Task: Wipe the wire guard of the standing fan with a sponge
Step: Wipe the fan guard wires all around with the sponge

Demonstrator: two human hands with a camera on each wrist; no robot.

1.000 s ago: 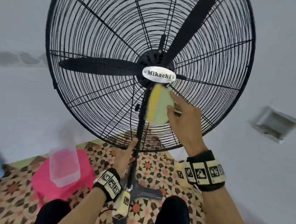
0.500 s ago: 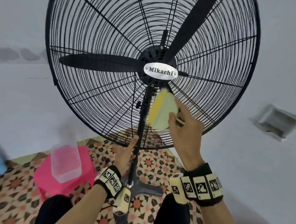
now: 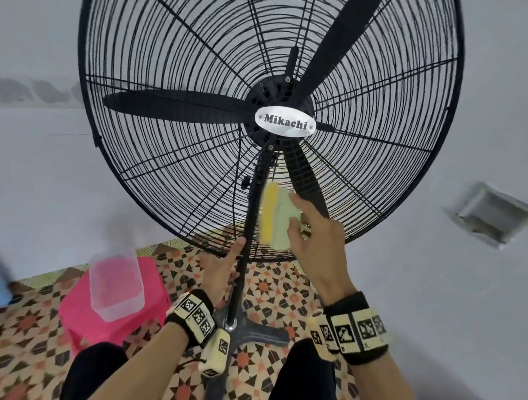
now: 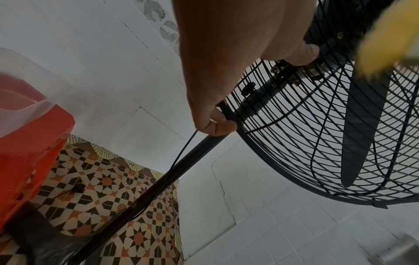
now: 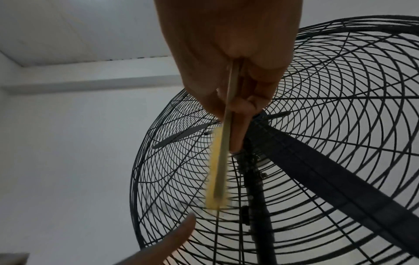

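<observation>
Right hand point(image 3: 316, 234) pinching the sponge point(image 3: 275, 216) against the guard point(image 3: 172, 169), left hand point(image 3: 221, 268) gripping the pole point(image 3: 241, 278); firm, wire-following strokes would clean best.

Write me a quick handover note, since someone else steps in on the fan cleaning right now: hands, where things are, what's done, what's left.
Right hand holds the sponge against the lower part of the wire guard, just below the hub and beside the pole.
Left hand grips the pole under the guard, steadying the fan.
A clear container sits on a pink stool to the left on the floor.
Done: cannot tell from the pictures which wires are already wiped.
Left: judging by the sponge's spot, probably the upper and outer guard wires.
</observation>
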